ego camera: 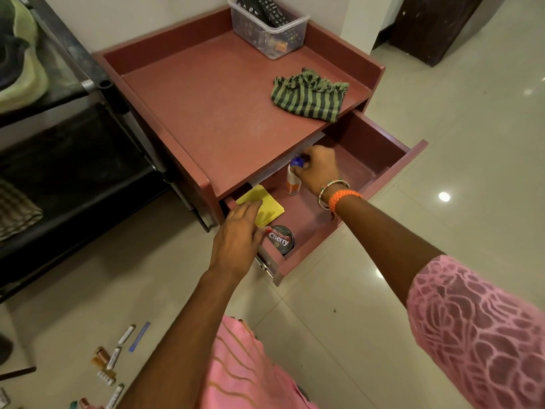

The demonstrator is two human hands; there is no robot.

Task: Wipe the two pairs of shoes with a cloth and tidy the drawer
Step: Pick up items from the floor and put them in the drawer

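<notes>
Drawer [395,169] stood pulled out at centre frame under the red counter [224,113]. Right hand [317,169] grasped the blue cap of a small bottle [292,180] standing upright on the drawer floor. Left hand [239,234] lay with fingers straight on a yellow cloth [269,206] at the drawer's left end, grip released. A round polish tin [281,240] sat just beside that hand, in the near corner. Striped green cloth [309,94] lay on the counter, upper right; no shoes in view. Markers and small items [113,361] were scattered on the floor, lower left.

Risk, judged: the bottle looked narrow and top-held, so a sideways pull could tip it. Floor items could be stepped on.
</notes>
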